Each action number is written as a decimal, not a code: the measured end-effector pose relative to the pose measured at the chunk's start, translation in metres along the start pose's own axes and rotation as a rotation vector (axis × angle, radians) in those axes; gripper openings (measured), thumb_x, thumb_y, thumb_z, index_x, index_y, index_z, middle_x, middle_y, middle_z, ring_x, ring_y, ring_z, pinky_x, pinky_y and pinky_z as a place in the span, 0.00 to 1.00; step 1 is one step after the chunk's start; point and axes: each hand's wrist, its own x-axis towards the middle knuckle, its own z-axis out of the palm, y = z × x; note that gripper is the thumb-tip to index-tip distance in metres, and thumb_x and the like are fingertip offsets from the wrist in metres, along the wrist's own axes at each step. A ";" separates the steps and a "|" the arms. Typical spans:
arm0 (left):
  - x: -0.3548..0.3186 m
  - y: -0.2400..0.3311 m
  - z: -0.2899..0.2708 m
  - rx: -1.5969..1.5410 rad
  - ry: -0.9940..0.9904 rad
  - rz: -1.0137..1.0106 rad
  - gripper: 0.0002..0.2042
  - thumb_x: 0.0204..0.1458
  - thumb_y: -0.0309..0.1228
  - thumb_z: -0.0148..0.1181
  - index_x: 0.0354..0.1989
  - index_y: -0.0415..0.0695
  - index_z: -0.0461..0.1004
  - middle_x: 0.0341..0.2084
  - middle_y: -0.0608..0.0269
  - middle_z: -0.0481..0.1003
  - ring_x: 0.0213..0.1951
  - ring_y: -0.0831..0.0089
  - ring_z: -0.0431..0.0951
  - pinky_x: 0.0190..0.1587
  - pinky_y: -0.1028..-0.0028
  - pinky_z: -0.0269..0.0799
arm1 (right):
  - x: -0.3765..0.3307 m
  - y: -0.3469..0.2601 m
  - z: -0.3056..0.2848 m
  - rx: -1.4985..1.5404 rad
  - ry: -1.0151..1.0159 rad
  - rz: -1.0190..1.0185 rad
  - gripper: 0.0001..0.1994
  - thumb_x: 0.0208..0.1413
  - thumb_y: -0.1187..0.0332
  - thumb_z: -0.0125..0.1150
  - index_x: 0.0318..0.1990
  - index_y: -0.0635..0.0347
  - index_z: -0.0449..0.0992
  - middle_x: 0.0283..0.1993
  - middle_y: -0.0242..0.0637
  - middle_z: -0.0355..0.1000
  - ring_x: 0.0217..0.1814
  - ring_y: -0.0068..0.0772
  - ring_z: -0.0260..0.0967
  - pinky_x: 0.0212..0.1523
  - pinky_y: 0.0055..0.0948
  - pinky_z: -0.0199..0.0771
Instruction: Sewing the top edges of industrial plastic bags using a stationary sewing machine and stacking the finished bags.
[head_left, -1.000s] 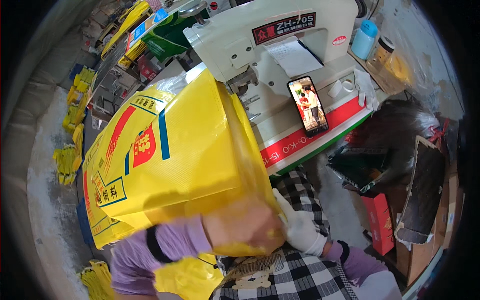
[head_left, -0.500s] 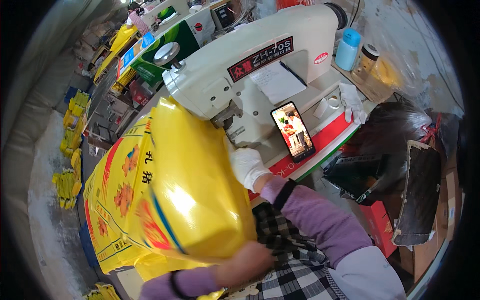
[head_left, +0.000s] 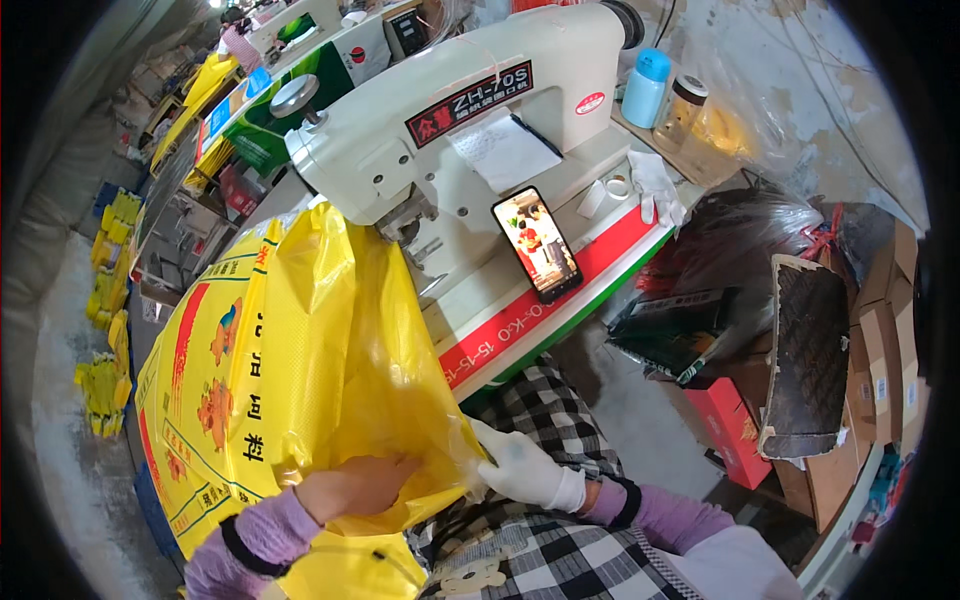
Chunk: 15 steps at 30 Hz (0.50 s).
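Note:
A large yellow printed woven bag point(head_left: 330, 330) stands at the left, its upper part under the head of a grey-white sewing machine point(head_left: 350, 170). The bag's near edge sags open toward my lap. Bare, my left hand point(head_left: 360, 485) lies over that edge against the yellow plastic, its fingers stretched to the right and fingertips partly hidden in the folds. My right hand point(head_left: 525, 470), in a white glove, is closed on the bag's right edge, with thumb and fingers pinching the film.
On the machine bed lie a lit phone point(head_left: 537, 243), a paper sheet with a pen point(head_left: 535, 135) and a white glove point(head_left: 655, 187). Behind stand a blue bottle point(head_left: 646, 88) and a jar point(head_left: 681, 103). Cardboard boxes point(head_left: 880, 350) crowd the right; yellow bundles point(head_left: 105, 390) lie at the left.
My right hand has come down from the machine's front to the bag's near right edge. My left hand has moved left onto the bag. The bulging bag has flattened and opened toward me.

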 end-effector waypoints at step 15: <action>0.021 0.094 0.002 -0.094 0.287 0.162 0.18 0.58 0.49 0.54 0.41 0.46 0.71 0.17 0.51 0.74 0.21 0.48 0.76 0.27 0.57 0.74 | -0.021 0.013 -0.035 -0.064 0.069 -0.016 0.22 0.67 0.61 0.44 0.60 0.70 0.66 0.47 0.52 0.76 0.35 0.47 0.77 0.38 0.36 0.78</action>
